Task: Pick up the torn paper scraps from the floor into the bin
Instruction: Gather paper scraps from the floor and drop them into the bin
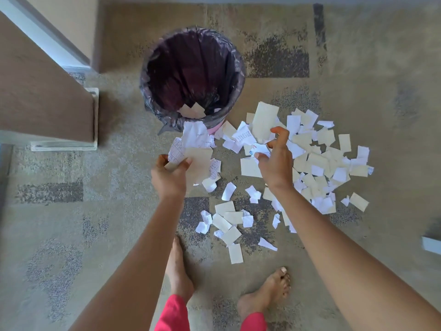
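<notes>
A round bin lined with a dark plastic bag stands on the carpet ahead of me, with a few scraps at its bottom. My left hand grips a bunch of white and cream scraps just below the bin's near rim. My right hand pinches a small white scrap above the pile. Several torn white and cream paper scraps lie spread on the floor to the right of the bin and in front of my feet.
A brown cabinet or table with a clear base edge stands at the left. A wall corner rises behind it. My bare feet stand on the patterned carpet near the closest scraps. A pale object sits at the right edge.
</notes>
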Available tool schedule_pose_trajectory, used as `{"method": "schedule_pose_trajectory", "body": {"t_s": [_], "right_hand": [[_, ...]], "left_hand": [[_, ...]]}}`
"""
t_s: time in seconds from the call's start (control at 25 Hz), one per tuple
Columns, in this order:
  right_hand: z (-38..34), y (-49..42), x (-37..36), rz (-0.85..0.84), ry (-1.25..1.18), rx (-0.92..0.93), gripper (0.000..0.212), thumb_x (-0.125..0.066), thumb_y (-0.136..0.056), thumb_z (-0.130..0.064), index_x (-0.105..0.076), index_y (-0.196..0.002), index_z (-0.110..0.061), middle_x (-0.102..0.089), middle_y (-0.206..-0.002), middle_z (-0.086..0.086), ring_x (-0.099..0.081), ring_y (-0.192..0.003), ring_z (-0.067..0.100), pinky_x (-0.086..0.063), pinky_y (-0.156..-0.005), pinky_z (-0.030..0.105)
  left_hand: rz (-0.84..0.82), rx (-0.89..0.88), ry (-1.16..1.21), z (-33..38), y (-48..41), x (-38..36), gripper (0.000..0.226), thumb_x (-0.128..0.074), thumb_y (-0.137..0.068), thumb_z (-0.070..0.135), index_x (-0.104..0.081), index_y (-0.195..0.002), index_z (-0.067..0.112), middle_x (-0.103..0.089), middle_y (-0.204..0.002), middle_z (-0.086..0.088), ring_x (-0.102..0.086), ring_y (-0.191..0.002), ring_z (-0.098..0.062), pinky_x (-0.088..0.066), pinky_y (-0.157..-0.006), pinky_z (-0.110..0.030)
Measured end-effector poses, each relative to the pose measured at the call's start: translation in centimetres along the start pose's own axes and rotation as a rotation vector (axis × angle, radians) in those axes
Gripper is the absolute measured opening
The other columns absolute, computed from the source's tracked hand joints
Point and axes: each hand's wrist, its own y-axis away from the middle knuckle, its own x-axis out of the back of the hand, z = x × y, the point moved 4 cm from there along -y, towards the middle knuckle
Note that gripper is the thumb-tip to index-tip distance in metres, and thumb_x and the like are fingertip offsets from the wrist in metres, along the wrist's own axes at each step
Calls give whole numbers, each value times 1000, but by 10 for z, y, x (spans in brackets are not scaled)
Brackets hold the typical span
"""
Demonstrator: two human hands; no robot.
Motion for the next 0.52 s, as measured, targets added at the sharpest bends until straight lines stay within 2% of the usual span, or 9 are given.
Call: {"method": "schedule_pose_trajectory", "body": {"t_s": [0.16, 0.32, 0.44, 0.52], "right_hand": [[-42, -10, 9, 32, -39, 40, 60, -63, -82, 3, -33, -128, -20, -60, -102, 7, -58, -94, 28, -38, -72, 28], [-89, -25, 11, 76, -113, 95, 57, -64, -81, 4, -38, -127, -15, -54, -98, -2, -55, -89, 18, -40, -72, 26], [-123, -43, 4, 103, -182, 142, 57, -65, -79, 4, -38, -124, -17, -61, -101, 2, -58, -89, 17, -44, -68, 26], [-142, -57, -3, 123, -214, 169, 58, -65, -78, 5, -38, -123, -18, -63, -102, 3, -59, -90, 16, -42, -63, 13]], "left_hand": [[-14, -46, 66, 44, -8, 5, 27, -81, -73, 23, -55, -79, 26, -68, -77, 3, -64, -76, -21, -54, -80, -42], [19, -130, 112, 89, -25, 6, 29, -82, -70, 28, -59, -85, 19, -72, -85, -1, -68, -83, -27, -58, -75, -45], [40, -236, 153, 125, -40, 2, 27, -80, -75, 21, -53, -78, 20, -68, -83, 1, -61, -71, -12, -54, -66, -28], [39, -302, 168, 146, -50, -2, 29, -80, -76, 19, -51, -76, 21, -65, -80, 4, -55, -65, -5, -48, -61, -18]]}}
